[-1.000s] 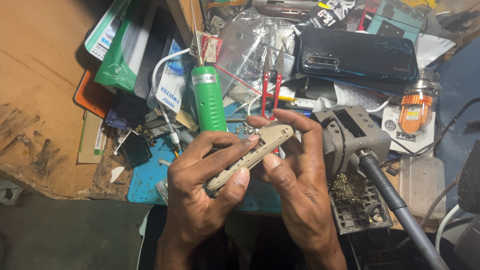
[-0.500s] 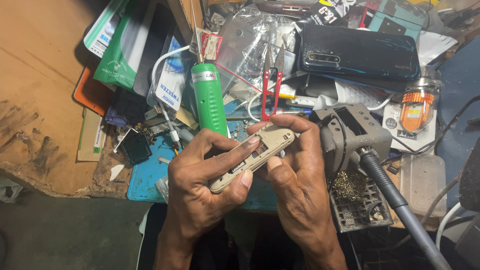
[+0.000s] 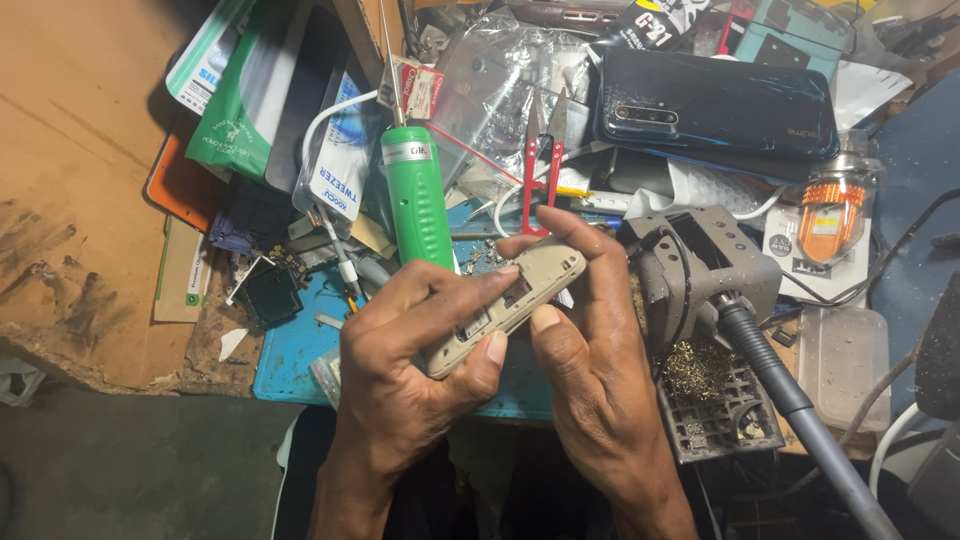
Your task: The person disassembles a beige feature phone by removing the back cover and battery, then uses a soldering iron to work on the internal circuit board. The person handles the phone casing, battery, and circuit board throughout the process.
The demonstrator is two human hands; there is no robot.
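Both my hands hold a small beige phone body, tilted with its far end up to the right and its inner side showing. My left hand grips its near end, thumb laid across the open face. My right hand cups the far end, fingers curled over the top edge and thumb pressing the lower side. The phone hovers above a blue work mat.
A green powered screwdriver lies just beyond my left hand. Red snips, a dark blue phone, plastic bags and packets crowd the back. A grey soldering iron stand with its iron sits to the right.
The phone body has shifted slightly in my hands and my left thumb now lies further across its face. Both hands stay in about the same place.
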